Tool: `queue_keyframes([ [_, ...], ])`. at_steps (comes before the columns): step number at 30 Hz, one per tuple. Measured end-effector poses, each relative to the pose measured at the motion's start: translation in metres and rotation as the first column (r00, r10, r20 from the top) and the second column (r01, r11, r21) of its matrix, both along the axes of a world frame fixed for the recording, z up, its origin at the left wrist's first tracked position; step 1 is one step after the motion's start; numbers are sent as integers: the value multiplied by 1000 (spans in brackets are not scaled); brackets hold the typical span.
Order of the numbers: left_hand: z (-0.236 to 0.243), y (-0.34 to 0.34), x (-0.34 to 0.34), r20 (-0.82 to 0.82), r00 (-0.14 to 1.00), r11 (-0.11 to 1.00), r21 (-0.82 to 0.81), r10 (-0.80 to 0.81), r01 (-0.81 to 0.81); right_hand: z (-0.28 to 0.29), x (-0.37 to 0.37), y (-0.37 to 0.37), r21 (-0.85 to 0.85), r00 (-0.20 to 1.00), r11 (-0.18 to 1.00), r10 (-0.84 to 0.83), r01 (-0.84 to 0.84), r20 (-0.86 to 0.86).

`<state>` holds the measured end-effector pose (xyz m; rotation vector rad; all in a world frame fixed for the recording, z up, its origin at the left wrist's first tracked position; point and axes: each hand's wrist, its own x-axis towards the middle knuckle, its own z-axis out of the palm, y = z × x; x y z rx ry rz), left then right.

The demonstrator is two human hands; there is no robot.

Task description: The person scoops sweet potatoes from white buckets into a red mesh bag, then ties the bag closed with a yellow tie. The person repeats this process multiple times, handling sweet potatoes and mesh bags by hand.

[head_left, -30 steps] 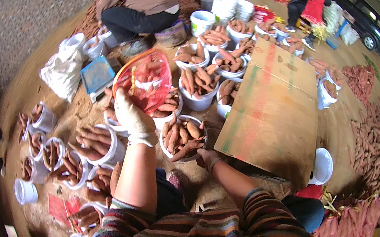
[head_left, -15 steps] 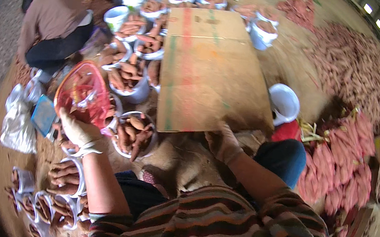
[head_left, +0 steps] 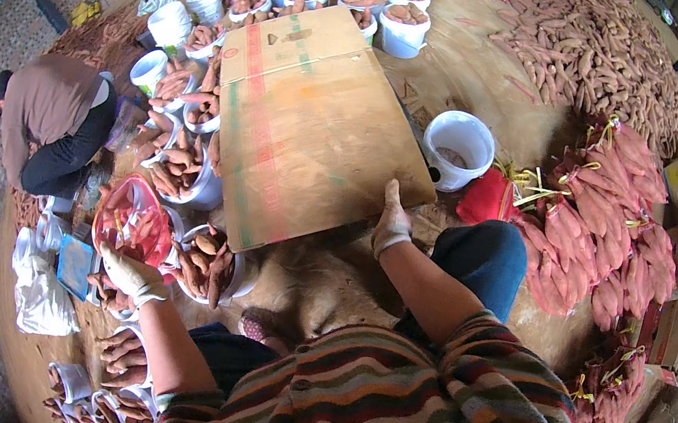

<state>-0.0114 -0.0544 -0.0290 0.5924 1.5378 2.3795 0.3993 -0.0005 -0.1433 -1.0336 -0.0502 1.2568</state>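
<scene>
- Holding a red mesh bag by its near rim with the left hand, fingers clamped on it, mouth spread round.
- Can see that bag out to the left, just beside a white bucket heaped with sweet potatoes.
- Got the right hand at the near right edge of a big cardboard sheet, thumb pointing up. Honestly can't tell if the fingers are clamped there or just resting, since they're mostly hidden.
- Spot a blue tray and a white sack left of the bag.
- Also see another white bucket right of the cardboard, near some filled red net bags.
- Crouching at far left: a co-worker in a brown top.
</scene>
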Motion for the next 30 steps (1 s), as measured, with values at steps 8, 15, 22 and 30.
queue_keyframes([
  [8,-31,13,-6,-176,984,969,-247,-21,-23,0,21,-10,-362,986,931,21,40,163],
  [15,-31,21,0,-232,970,970,-210,73,-123,20,63,-47,-476,992,876,120,-85,45],
  [22,-24,23,24,-155,988,986,-166,-4,-22,53,258,105,-99,700,971,-84,217,709],
  [30,-7,4,42,-196,974,935,-309,114,-171,-190,324,185,-659,707,716,589,-233,390],
])
